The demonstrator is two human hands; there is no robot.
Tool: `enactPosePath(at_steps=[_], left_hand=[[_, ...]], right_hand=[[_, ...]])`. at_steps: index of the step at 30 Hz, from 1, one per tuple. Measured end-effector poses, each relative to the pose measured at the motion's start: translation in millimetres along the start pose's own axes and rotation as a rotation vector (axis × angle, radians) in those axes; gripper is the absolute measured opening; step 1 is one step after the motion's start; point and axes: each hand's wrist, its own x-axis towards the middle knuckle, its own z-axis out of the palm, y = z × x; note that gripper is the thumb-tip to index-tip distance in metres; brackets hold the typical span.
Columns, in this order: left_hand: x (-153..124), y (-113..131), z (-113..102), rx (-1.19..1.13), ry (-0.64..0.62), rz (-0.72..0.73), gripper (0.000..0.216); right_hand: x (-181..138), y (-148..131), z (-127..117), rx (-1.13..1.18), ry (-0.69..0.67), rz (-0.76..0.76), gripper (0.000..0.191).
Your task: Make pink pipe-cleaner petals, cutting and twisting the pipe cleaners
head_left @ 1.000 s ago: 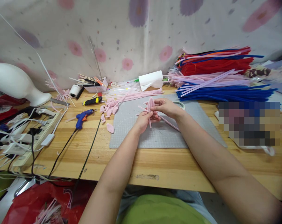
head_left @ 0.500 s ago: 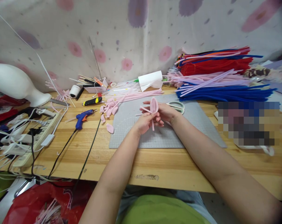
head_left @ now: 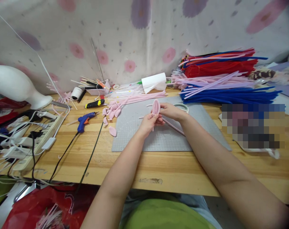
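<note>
A pink petal bent from pipe cleaner (head_left: 156,107) stands upright over the grey cutting mat (head_left: 168,143). My left hand (head_left: 148,124) pinches it at the base between thumb and fingers. From the right, my right hand (head_left: 170,112) has its fingers closed at the petal's side, gripping its edge. A loose pink tail of pipe cleaner runs from the hands down to the right, beneath my right wrist. Scissors with pale green handles (head_left: 185,108) lie on the mat behind my right hand, partly hidden. Short pipe cleaner pieces lie behind my left hand.
Finished pink petals (head_left: 112,131) lie left of the mat, beside a blue glue gun (head_left: 83,121) and a yellow-black cutter (head_left: 94,103). Bundles of blue pipe cleaners (head_left: 230,95) and red ones (head_left: 221,67) lie back right. A power strip (head_left: 39,143) with tangled cables is at left.
My right hand has drawn its fingers in to the petal's right side. The pipe cleaner tail that pointed left now trails down to the right.
</note>
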Motion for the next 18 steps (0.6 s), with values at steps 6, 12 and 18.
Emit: enactPosePath(at_steps=[6, 12, 18], left_hand=[[2, -2, 3, 0.065, 0.118, 0.043, 0.014], [12, -6, -11, 0.214, 0.221, 0.143, 0.015], [11, -6, -15, 0.261, 0.222, 0.245, 0.013]], right_hand=[[2, 4, -10, -0.103, -0.035, -0.105, 0.014], [6, 4, -5, -0.327, 0.105, -0.085, 0.018], [4, 1, -4, -0.459, 0.142, -0.045, 0.018]])
